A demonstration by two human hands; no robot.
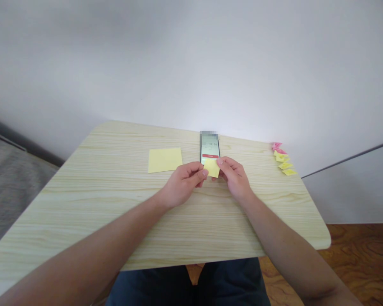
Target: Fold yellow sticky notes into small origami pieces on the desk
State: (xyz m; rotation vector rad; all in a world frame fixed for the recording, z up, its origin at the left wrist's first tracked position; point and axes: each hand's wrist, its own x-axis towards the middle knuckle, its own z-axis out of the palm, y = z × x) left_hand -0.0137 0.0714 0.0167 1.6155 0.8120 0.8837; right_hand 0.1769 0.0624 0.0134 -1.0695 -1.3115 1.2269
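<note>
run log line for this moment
left hand: holding small yellow paper; right hand: holding same paper; smartphone: partly behind it; larger yellow paper: left of smartphone; folded papers: far right

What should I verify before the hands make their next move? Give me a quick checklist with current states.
1. Left hand gripping the small yellow paper: ok, at its left side.
2. Right hand gripping it too: ok, near the upper right corner.
3. Underside of that paper free of creases: cannot tell, hidden.
4. Phone fully in view: not ok, its lower end is partly covered.
5. Larger yellow paper on the table: ok, left of the phone.
6. Pink and yellow pieces apart from both hands: ok, far right.
</note>
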